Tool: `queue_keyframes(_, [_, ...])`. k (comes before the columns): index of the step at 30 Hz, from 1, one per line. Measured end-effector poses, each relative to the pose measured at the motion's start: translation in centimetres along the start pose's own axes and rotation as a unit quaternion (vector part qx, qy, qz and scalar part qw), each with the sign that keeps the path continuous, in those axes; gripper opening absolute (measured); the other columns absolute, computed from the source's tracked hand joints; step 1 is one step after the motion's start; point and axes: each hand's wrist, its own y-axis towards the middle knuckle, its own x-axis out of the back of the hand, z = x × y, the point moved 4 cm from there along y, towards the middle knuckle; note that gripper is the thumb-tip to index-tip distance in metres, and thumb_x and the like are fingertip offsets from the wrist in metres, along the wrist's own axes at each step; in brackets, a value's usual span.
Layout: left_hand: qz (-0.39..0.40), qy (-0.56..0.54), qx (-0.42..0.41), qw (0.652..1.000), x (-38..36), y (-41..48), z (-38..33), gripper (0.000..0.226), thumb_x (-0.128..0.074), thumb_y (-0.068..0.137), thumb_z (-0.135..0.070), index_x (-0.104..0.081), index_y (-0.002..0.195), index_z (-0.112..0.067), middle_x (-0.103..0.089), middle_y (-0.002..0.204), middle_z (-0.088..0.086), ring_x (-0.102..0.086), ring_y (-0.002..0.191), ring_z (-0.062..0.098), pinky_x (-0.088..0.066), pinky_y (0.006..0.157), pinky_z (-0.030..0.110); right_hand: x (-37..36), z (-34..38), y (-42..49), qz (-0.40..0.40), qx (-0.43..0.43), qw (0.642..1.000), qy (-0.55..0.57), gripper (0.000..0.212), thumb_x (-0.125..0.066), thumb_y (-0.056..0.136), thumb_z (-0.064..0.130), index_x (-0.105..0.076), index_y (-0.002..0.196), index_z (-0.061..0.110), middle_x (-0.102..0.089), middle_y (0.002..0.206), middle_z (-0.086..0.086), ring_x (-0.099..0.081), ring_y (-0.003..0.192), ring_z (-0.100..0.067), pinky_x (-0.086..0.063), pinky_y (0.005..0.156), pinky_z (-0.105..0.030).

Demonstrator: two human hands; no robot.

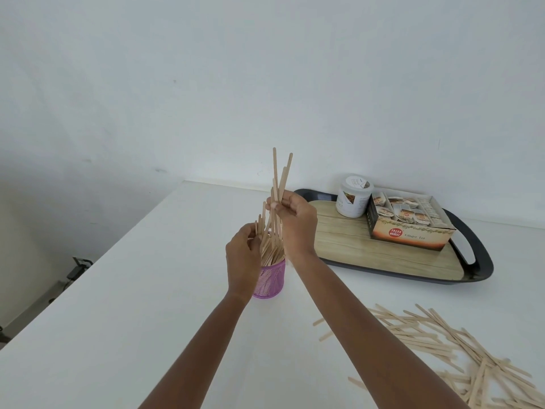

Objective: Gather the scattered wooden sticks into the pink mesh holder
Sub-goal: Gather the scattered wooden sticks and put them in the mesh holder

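Note:
The pink mesh holder (270, 280) stands mid-table, packed with upright wooden sticks. My right hand (295, 221) is just above it, shut on a small bunch of sticks (279, 180) that point upward, their lower ends reaching into the holder. My left hand (243, 255) is at the holder's left side, its fingers closed around the tops of the sticks (269, 249) standing in it. A large pile of scattered wooden sticks (460, 352) lies on the table at the lower right.
A black tray (477, 261) with a wood-pattern base sits at the back right, carrying a white jar (354, 199) and an open box of ginger tea (410, 222). The white table's left edge (88, 267) drops to the floor. A wall stands behind.

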Motion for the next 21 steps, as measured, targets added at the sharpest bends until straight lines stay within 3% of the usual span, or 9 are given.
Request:
queue_keyframes(2, [0.000,-0.001,0.005,1.000,0.1,0.2,0.1,0.021,-0.044,0.088,0.008,-0.063,0.094,0.002,-0.063,0.082,0.003,-0.056,0.069,0.016,-0.041,0.056,0.000,0.0,0.1,0.2,0.002,0.001,1.000,0.018,0.020,-0.053,0.083,-0.006,-0.065,0.093,0.007,-0.067,0.083,-0.006,-0.066,0.082,-0.020,-0.052,0.073,-0.016])
queue_keyframes(6, [0.004,0.005,0.012,1.000,0.1,0.4,0.4,0.021,-0.044,0.088,0.008,-0.064,0.095,0.002,-0.065,0.085,0.006,-0.057,0.073,0.019,-0.040,0.055,0.006,0.0,-0.2,0.2,0.008,-0.023,0.997,0.071,0.024,-0.051,0.084,-0.008,-0.063,0.087,0.013,-0.066,0.078,-0.001,-0.065,0.079,-0.017,-0.052,0.081,-0.024])
queue_keyframes(10, [0.005,0.002,0.016,1.000,0.0,0.2,0.3,0.021,-0.045,0.089,0.007,-0.063,0.098,0.001,-0.064,0.087,0.004,-0.058,0.077,0.020,-0.043,0.060,0.008,0.1,-0.4,0.3,0.003,-0.032,0.993,0.117,0.026,-0.051,0.084,-0.011,-0.063,0.086,0.013,-0.065,0.076,0.000,-0.066,0.065,-0.001,-0.054,0.079,-0.023])
queue_keyframes(13, [0.004,-0.004,0.018,1.000,0.0,0.2,0.3,0.020,-0.045,0.089,0.007,-0.063,0.097,0.002,-0.066,0.089,0.007,-0.060,0.079,0.022,-0.045,0.067,0.019,0.0,0.1,0.9,0.003,-0.019,0.992,0.123,0.027,-0.051,0.084,-0.011,-0.063,0.085,0.013,-0.065,0.075,0.001,-0.065,0.062,0.002,-0.054,0.075,-0.017])
queue_keyframes(17, [-0.010,-0.008,0.015,1.000,0.1,0.1,0.4,0.019,-0.045,0.089,0.008,-0.063,0.093,0.002,-0.063,0.083,0.003,-0.058,0.071,0.016,-0.043,0.058,0.001,-0.3,0.5,1.3,0.009,-0.005,0.990,0.140,0.028,-0.051,0.084,-0.011,-0.063,0.086,0.014,-0.065,0.075,0.001,-0.066,0.062,0.002,-0.054,0.075,-0.016])
queue_keyframes(21, [-0.015,-0.011,0.015,1.000,0.0,0.1,0.5,0.022,-0.044,0.088,0.010,-0.063,0.093,0.000,-0.062,0.082,0.002,-0.057,0.073,0.019,-0.042,0.059,0.001,-0.5,-0.4,0.7,0.020,-0.008,0.987,0.160,0.028,-0.050,0.085,-0.012,-0.063,0.087,0.013,-0.065,0.076,-0.001,-0.066,0.065,0.000,-0.055,0.077,-0.018])
